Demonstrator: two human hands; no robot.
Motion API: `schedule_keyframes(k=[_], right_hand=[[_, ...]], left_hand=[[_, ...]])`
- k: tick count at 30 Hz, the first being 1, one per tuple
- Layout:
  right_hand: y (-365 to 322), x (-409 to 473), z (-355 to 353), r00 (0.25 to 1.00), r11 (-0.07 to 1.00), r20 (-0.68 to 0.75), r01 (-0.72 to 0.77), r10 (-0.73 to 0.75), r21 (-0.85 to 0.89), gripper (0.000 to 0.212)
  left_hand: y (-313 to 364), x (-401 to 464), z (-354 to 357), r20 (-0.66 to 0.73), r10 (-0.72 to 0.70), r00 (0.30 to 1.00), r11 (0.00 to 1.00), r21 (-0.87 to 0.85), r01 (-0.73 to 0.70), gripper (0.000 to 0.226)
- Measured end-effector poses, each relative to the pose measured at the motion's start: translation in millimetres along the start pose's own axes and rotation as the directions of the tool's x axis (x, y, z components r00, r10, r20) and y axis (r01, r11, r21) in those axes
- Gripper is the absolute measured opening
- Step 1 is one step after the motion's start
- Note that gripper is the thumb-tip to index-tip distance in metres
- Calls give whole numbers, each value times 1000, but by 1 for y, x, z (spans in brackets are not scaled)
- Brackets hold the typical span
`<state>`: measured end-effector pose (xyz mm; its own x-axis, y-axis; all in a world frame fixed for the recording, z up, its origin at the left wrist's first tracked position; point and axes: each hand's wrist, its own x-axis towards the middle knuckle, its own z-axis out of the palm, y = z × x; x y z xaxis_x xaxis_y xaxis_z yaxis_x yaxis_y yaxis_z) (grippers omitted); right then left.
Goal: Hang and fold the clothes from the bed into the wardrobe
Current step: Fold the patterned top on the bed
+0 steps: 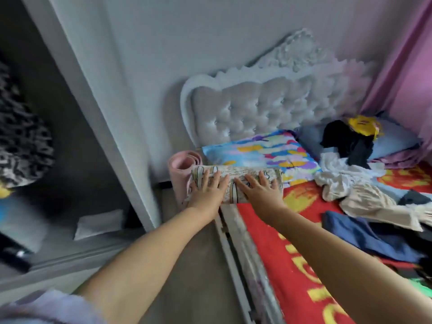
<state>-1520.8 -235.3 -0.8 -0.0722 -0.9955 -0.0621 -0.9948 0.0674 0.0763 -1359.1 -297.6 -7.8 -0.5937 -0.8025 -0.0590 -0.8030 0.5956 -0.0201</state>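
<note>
Both hands lie flat, fingers straight and spread, on a folded patterned cloth [236, 185] at the near corner of the bed [275, 249] — the left hand [207, 191] on its left half, the right hand [258, 192] on its right half, index fingers nearly meeting over the middle. Neither hand curls round anything; they press down on the bundle rather than hold it. The cloth sits at the edge of the red bedspread, its left end hanging out past the bed's side, just in front of the colourful pillow [261, 153] and beside a rolled pink mat [182, 169] that stands on the floor against the bed. This reads as the folding step, with the fold being smoothed or pressed tight before it is carried. Further along the bed from the cloth, towards the pink curtain [402, 73], more clothes lie loose: a cream garment [355, 190], a blue one [364, 235] and a black one [343, 139] by the headboard [257, 108], so a good part of the task seems left. The wardrobe [77, 146] stands open to the left of the cloth, across a strip of floor. The next move likely calls for sliding fingers under the bundle and lifting it level — so the fold does not fall open — then turning left to a wardrobe shelf.
</note>
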Motion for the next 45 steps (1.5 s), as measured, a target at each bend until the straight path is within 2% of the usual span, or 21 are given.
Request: schedule_keyframes(k=[4, 8, 13, 18, 22, 25, 28, 34, 39, 45], right_hand=[[-144, 47, -1, 986, 986, 25, 165, -166, 20, 70], [-285, 77, 3, 954, 955, 47, 297, -298, 29, 69], [-400, 104, -3, 912, 915, 75, 398, -402, 68, 80], [-463, 145, -2, 877, 883, 106, 463, -468, 70, 78], [-497, 192, 18, 862, 872, 128, 483, -490, 83, 74], [-519, 239, 36, 852, 865, 151, 493, -502, 90, 76], [-544, 299, 48, 851, 866, 159, 493, -500, 84, 87], [-596, 406, 74, 831, 862, 228, 494, -507, 115, 75], [-642, 453, 153, 793, 865, 348, 476, -500, 159, 83], [-689, 514, 309, 819, 906, 389, 399, -423, 145, 81]], left_hand=[[-133, -67, 18, 52, -168, 984, 985, -22, 170, 85], [-257, -135, 33, 92, -275, 957, 961, 1, 276, 81], [-365, -184, 45, 100, -366, 925, 931, 33, 365, 73], [-431, -193, 60, 134, -430, 893, 903, 50, 428, 72], [-476, -176, 77, 202, -454, 868, 888, 26, 458, 81], [-518, -149, 93, 233, -446, 864, 891, 31, 452, 80], [-570, -111, 105, 238, -443, 865, 895, 50, 444, 81], [-667, -48, 162, 237, -445, 863, 891, 22, 454, 85], [-722, -22, 253, 371, -427, 825, 888, -4, 461, 65], [-777, 17, 408, 360, -373, 855, 915, -11, 404, 66]])
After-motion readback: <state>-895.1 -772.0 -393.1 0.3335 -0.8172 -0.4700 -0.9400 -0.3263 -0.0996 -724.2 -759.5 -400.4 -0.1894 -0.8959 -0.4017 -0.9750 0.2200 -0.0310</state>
